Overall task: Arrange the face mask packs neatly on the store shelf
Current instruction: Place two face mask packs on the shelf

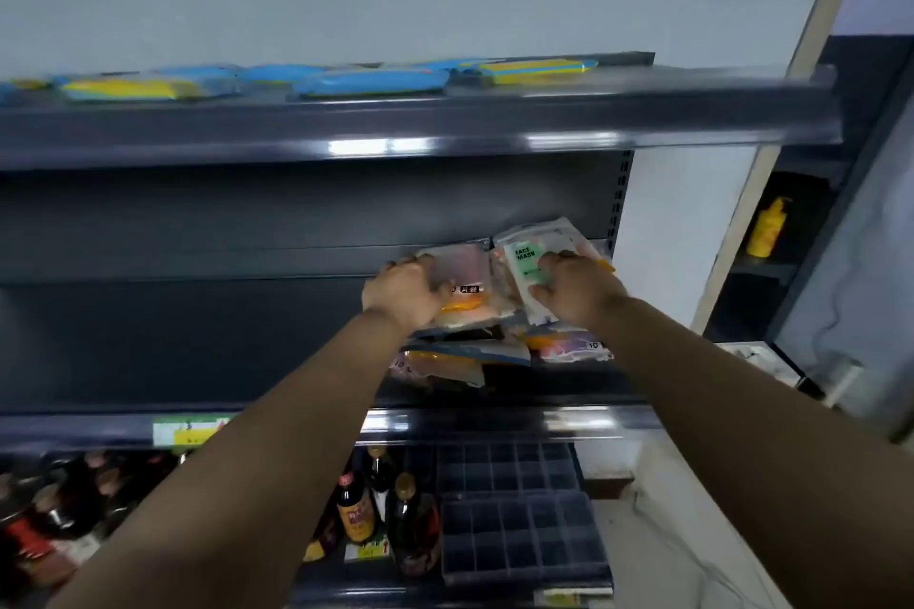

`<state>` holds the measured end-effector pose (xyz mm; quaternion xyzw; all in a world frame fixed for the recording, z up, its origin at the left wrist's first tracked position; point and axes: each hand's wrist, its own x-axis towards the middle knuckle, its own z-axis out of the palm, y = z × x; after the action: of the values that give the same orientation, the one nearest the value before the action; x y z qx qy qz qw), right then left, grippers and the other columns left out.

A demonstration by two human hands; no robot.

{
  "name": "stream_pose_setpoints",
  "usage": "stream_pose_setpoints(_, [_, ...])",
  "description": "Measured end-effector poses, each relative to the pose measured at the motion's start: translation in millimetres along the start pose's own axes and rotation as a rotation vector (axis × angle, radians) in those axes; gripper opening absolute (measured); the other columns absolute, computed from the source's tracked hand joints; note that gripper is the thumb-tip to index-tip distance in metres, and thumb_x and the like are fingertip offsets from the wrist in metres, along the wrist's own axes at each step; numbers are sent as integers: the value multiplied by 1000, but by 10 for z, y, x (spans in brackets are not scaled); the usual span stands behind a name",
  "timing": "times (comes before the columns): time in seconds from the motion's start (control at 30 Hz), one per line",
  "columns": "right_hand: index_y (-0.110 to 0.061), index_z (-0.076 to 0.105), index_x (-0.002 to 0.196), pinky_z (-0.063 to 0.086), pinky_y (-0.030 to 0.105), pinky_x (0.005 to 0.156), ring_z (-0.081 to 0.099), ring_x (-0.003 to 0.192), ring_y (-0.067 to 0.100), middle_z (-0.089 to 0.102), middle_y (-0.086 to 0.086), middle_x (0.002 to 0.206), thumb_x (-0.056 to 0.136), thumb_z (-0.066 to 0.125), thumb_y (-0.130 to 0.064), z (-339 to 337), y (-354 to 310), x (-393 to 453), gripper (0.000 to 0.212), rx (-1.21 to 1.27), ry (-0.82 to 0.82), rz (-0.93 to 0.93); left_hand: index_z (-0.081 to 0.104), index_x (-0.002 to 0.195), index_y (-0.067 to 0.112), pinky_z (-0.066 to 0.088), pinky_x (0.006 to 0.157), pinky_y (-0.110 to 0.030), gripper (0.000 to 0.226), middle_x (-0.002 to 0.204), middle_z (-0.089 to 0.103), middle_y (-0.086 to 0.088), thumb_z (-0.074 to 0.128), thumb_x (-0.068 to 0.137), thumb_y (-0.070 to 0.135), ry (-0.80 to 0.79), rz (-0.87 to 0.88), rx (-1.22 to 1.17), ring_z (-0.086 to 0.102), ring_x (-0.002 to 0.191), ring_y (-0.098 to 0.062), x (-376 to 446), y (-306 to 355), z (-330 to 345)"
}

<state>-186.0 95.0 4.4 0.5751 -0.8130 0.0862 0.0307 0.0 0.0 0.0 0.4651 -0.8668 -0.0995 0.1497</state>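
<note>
A loose pile of face mask packs point(470, 351) lies at the right end of the dark middle shelf point(198, 341). My left hand point(403, 289) grips a pinkish pack point(465, 270) at the top left of the pile. My right hand point(573, 287) holds a clear pack with a green "FACE MASK" label point(524, 257) on the top right. Other packs, orange and white, stick out below both hands toward the shelf front.
Blue and yellow packs point(366, 82) line the top shelf. Dark sauce bottles point(356, 509) and black divided trays point(519, 524) fill the lower shelf. A yellow bottle point(769, 228) stands in the unit to the right. A price label point(188, 430) sits on the shelf rail.
</note>
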Motion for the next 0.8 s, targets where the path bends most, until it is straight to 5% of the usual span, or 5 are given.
stream_pose_setpoints(0.3, [-16,42,136,46,38,93,52,117,31,51,11,132,81,64,-46,210,485,113,66,315,54,234,51,127,17,42,97,-42,44,131,51,-13,46,93,44,60,-192,-181,48,121,-36,199,-95,240])
stream_pose_setpoints(0.6, [-9,44,134,45,37,90,52,113,34,55,17,123,75,76,-33,285,594,140,71,460,71,361,58,116,14,47,94,-40,72,116,62,-12,54,72,71,4,-371,-374,55,112,-34,410,-364,376])
stream_pose_setpoints(0.8, [-5,54,123,47,31,75,62,97,32,64,13,109,76,75,-21,319,617,236,54,645,214,435,61,103,9,40,77,-25,40,99,62,-5,79,73,29,65,-380,-632,58,95,-19,509,-405,393])
